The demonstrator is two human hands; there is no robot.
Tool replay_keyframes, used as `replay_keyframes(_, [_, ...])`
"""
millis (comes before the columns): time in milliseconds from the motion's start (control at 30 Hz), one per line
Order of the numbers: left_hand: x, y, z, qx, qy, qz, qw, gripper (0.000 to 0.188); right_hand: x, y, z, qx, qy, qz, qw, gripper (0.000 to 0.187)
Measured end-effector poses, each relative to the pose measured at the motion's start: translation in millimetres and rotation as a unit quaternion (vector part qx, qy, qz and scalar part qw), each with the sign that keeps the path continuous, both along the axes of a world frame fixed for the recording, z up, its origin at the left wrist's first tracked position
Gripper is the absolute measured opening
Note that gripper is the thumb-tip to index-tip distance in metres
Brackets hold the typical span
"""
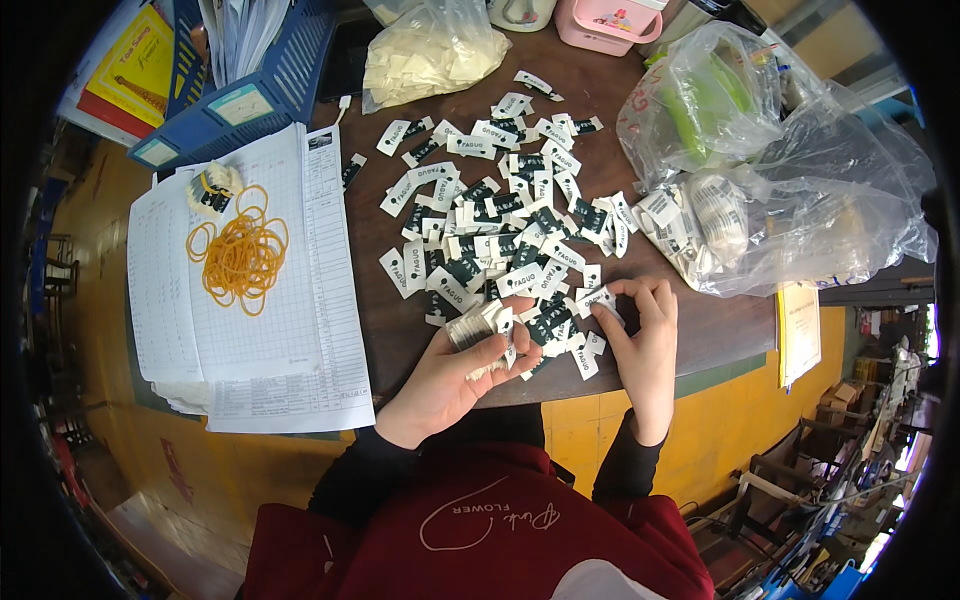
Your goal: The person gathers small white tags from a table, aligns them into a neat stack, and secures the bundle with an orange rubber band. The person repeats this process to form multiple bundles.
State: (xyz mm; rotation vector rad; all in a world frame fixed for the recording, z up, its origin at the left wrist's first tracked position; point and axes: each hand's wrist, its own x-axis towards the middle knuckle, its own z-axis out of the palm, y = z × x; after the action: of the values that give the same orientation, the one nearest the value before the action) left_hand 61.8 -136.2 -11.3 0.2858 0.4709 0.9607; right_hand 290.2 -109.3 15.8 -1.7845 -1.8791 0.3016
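Observation:
A loose heap of small white and black fabric labels [489, 215] is spread over the dark brown table [700, 335]. My left hand [450, 375], at the near edge of the heap, is closed round a stack of labels [470, 328], their edges lined up in the palm. To its right, my right hand [645, 325] pinches a white label [597, 299] between thumb and fingers at the heap's near right side. Several labels lie between the two hands and beneath them.
On the left, orange rubber bands [240, 258] and a banded label bundle [213, 188] lie on paper sheets [165, 300]. Behind stands a blue file holder [275, 95]. At the back are a bag of cream labels [430, 65] and a pink container [605, 25]; clear plastic bags [800, 230] cover the right.

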Motion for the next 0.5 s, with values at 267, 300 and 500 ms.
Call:
replay_keyframes(267, [-2, -2, -3, 0.001, 0.015, -0.008, 1.0, 0.036, -2, -1, 7, -0.087, 0.225, -0.039, 0.97, 0.015])
replay_keyframes(300, [-2, -1, -3, 0.003, 0.017, -0.01, 1.0, 0.036, -3, -2, 11, -0.07, 0.254, -0.029, 0.964, 0.014])
replay_keyframes(500, [0, 1, -2, -0.016, 0.023, -0.022, 0.999, 0.038, -8, 2, 44, -0.113, 0.363, 0.223, 0.898, 0.017])
